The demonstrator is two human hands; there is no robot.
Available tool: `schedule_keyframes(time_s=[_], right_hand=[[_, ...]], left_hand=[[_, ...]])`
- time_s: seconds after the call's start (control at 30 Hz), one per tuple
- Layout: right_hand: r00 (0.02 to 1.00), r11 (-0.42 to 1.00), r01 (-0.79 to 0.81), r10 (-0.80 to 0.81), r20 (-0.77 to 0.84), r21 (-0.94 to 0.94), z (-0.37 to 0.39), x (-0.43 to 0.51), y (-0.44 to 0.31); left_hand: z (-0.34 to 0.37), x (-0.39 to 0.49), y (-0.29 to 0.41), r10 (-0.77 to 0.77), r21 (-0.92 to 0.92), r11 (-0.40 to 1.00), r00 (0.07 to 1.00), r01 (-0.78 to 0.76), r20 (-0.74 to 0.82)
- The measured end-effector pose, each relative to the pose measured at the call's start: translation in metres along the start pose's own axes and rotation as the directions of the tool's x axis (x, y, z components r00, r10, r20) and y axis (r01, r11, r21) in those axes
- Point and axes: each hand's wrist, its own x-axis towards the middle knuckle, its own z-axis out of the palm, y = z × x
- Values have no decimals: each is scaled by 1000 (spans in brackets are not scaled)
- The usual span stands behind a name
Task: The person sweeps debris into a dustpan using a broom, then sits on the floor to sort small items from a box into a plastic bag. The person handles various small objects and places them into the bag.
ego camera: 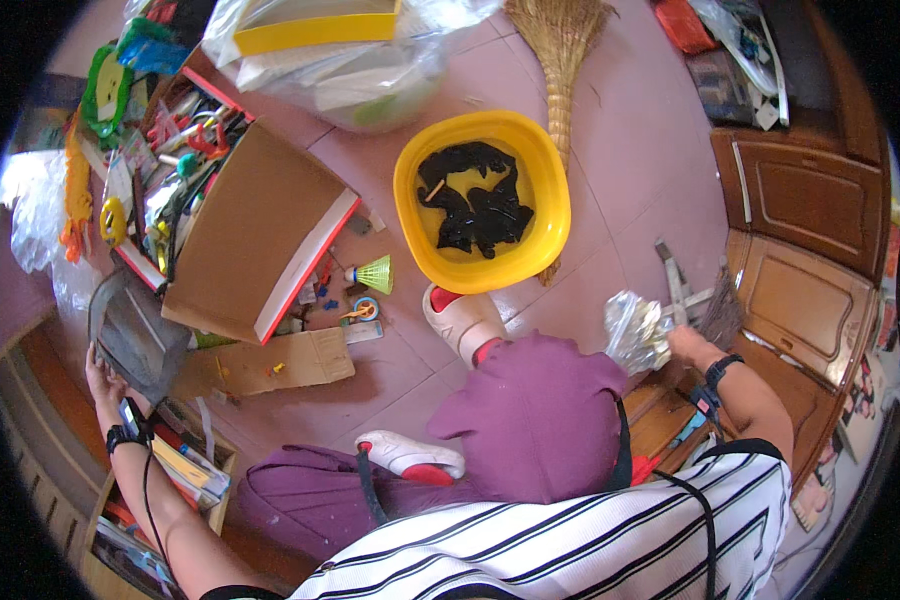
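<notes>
At the left, my left hand [105, 379] touches the near edge of a grey plastic tray or dustpan [139, 337]; its grip is hard to make out. Out to the right, my right hand [686, 346] is closed on a crumpled clear and silvery plastic bag [636, 330]. A yellow plastic basin [559, 225] with wet black cloth or plastic [480, 214] inside stands on the floor ahead of me. Left of it, an open cardboard box [247, 225] holds jumbled small items. A green-yellow shuttlecock [375, 274] and a blue tape roll [365, 308] lie beside the box.
A straw broom [559, 90] lies behind the basin. Clear plastic bags [375, 82] with a yellow box stand at the top. Wooden cabinet doors [806, 195] are on the right, and a drawer of books [187, 465] is at lower left. A flattened cardboard piece [292, 364] lies on the floor.
</notes>
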Motion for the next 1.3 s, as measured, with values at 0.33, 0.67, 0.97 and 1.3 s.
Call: schedule_keyframes(time_s=[0.33, 0.67, 0.97, 1.3], right_hand=[[841, 765, 540, -504, -197, 351, -95, -12, -99], [855, 796, 517, -501, -137, 314, -122, -2, -157], [764, 745, 642, -600, -239, 182, -182, 69, -389], [866, 897, 440, -438, -243, -48, -203, 45, -194]], left_hand=[[-54, 31, -78, 631, 476, 698, 774, -536, -54], [-88, -106, -149, 586, 768, 349, 765, -537, 268], [-70, -184, -177, 696, 664, 255, 610, -703, 379], [92, -312, -428, -248, 580, 534, 542, -615, 803]])
